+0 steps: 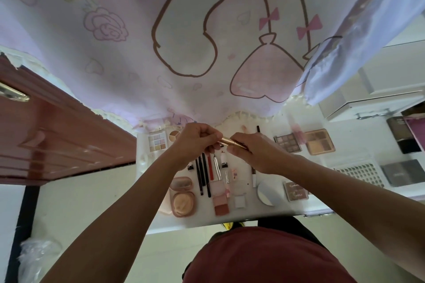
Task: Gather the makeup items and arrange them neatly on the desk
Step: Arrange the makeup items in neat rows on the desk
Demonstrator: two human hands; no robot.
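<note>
Both hands hold a slim gold tube (227, 140) above the white desk (243, 218). My left hand (195, 142) grips its left end and my right hand (250, 149) pinches its right end. Below them lies a row of dark pencils (202, 174), a red pencil (210, 167) and a silver tube (217, 167). A pink open compact (182, 197), a pink blush palette (221, 203) and a round mirror (268, 193) sit nearer me. Eyeshadow palettes lie at the back left (157, 142) and at the right (287, 143).
A pink cartoon curtain (207, 41) hangs behind the desk. A red-brown cabinet (53, 131) stands at the left. A tan palette (319, 142), a white perforated tray (361, 172) and dark boxes (402, 138) lie on the right.
</note>
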